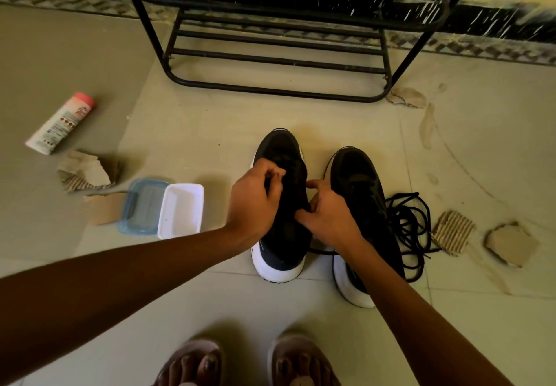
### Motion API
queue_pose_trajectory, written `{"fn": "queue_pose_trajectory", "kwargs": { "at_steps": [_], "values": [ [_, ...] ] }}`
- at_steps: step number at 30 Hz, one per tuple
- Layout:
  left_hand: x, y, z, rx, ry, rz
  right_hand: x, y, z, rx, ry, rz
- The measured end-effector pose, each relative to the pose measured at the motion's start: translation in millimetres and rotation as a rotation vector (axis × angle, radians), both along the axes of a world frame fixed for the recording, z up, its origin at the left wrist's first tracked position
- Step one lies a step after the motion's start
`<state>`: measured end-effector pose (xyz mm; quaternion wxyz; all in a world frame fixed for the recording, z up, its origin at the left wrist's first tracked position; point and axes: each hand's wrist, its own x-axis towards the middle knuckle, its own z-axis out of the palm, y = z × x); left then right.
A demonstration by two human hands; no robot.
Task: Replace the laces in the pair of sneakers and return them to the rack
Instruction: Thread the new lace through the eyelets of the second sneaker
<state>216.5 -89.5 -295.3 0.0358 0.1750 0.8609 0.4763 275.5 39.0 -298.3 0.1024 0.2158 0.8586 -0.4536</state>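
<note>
Two black sneakers with white soles stand side by side on the floor, toes pointing at the rack. My left hand point(255, 202) pinches the lace area on the left sneaker point(282, 151). My right hand point(328, 214) pinches at the same shoe's lacing from the other side; the lace itself is too dark to make out. The right sneaker point(358, 181) stands untouched. A tangle of loose black laces point(409, 226) lies on the floor to its right. The black metal rack point(282, 54) stands behind the shoes.
A white tub point(180, 211) and a blue-rimmed lid point(141, 205) lie left of the shoes. A white tube with a pink cap point(60, 124) lies farther left. Cardboard scraps point(451, 232) are scattered about. My sandalled feet point(249, 361) show at the bottom.
</note>
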Motion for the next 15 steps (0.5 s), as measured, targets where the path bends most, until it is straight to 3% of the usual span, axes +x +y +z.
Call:
{"fn": "queue_pose_trajectory", "kwargs": {
  "at_steps": [2, 5, 7, 10, 13, 15],
  "values": [
    [-7.2, 3.1, 11.0, 0.155, -0.104, 0.082, -0.6, 1.5, -1.3, 0.002, -0.016, -0.01],
    [-31.1, 8.7, 34.6, 0.578, -0.446, 0.29, -0.8, 3.2, -4.3, 0.008, -0.033, -0.019],
    [-54.0, 1.9, 44.1, 0.612, -0.542, 0.372, 0.3, 3.2, -6.0, 0.017, -0.033, -0.034],
    [-88.8, -26.8, 44.7, 0.356, -0.352, 0.256, 2.4, 4.4, -6.5, 0.032, -0.028, -0.054],
    [-117.0, -74.3, 36.1, -0.2, -0.018, 0.112, 3.6, 5.4, -5.9, 0.036, -0.026, -0.062],
    [-127.4, -105.7, 30.1, -0.386, 0.038, 0.11, 3.1, 4.9, -6.0, 0.049, -0.026, -0.061]
  ]
}}
